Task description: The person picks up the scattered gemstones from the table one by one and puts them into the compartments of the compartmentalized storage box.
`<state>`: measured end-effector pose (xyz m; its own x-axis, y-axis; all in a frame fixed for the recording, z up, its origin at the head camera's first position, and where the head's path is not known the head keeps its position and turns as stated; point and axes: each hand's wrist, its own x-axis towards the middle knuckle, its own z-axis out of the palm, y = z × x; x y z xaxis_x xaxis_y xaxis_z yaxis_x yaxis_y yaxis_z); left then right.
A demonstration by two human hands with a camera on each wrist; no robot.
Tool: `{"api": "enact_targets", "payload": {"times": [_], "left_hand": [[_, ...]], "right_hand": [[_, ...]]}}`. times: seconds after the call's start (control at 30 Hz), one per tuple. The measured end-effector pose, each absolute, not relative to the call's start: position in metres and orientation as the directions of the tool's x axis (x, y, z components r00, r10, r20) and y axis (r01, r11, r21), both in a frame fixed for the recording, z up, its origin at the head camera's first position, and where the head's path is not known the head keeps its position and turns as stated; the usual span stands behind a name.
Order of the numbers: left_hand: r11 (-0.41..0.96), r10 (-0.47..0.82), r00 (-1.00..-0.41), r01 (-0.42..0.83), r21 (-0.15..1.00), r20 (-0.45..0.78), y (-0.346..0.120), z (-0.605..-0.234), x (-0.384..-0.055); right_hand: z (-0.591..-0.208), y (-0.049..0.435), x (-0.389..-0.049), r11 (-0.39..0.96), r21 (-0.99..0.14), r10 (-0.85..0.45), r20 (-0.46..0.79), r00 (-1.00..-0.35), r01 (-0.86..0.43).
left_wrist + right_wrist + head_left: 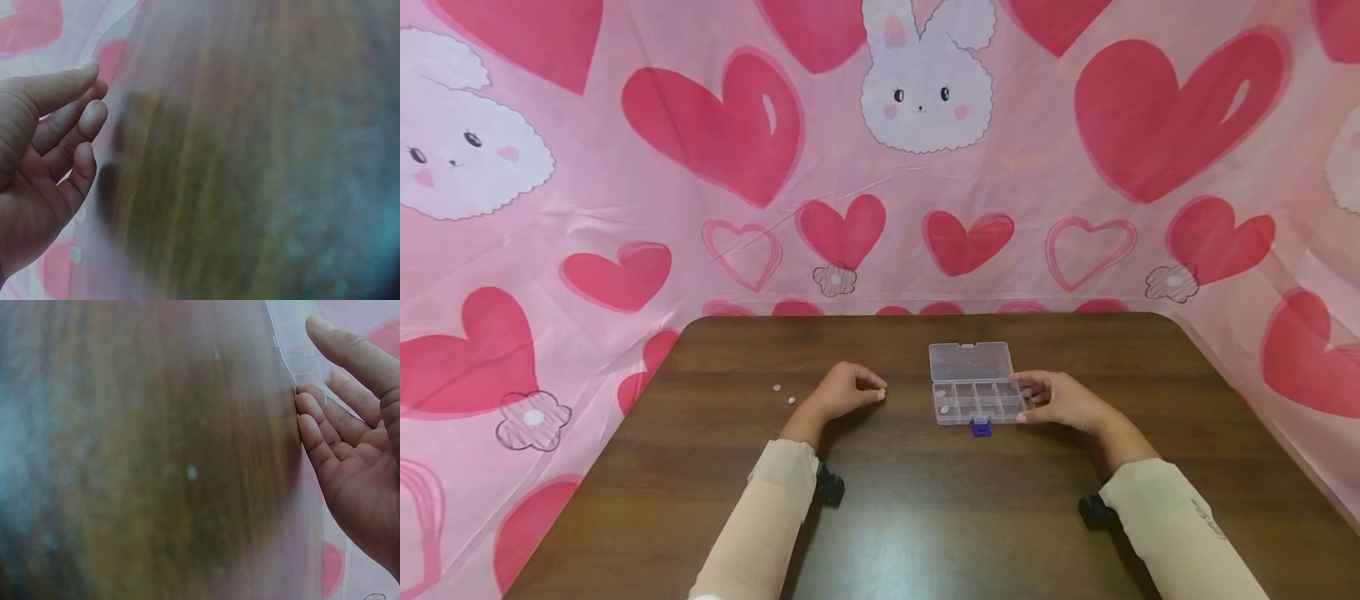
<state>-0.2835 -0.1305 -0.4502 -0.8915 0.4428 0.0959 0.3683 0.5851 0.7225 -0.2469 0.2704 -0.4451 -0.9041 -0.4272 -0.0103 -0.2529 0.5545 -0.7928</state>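
Beige sleeves (758, 508), left hand (844, 390) pinching yellowish piece (883, 390), right hand (1063, 402) holding clear box (972, 362), 2 pale bits (792, 401) on brown table (940, 517)

In front of me spreads a brown desk (917, 508) with dark wood grain and rounded far corners, a pale sheen of light across its nearer middle. Right of centre on it sits a clear plastic box (958, 420), divided into compartments, its lid (973, 361) open at the far side and a blue latch (981, 429) sticking out toward me. To the left of my left hand (847, 390), two small pieces lie near each other: a pinkish one (777, 387) and, a little nearer me, a whitish one (792, 401).
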Motion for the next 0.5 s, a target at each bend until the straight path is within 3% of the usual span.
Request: {"api": "enact_targets", "payload": {"times": [0.5], "left_hand": [[0.549,0.461,-0.88,0.381,0.744,0.111,-0.1232,-0.4453,-0.2766]], "right_hand": [[-0.4478,0.2699,-0.2479,0.54,-0.797,-0.438,0.009,-0.899,-0.271]]}}
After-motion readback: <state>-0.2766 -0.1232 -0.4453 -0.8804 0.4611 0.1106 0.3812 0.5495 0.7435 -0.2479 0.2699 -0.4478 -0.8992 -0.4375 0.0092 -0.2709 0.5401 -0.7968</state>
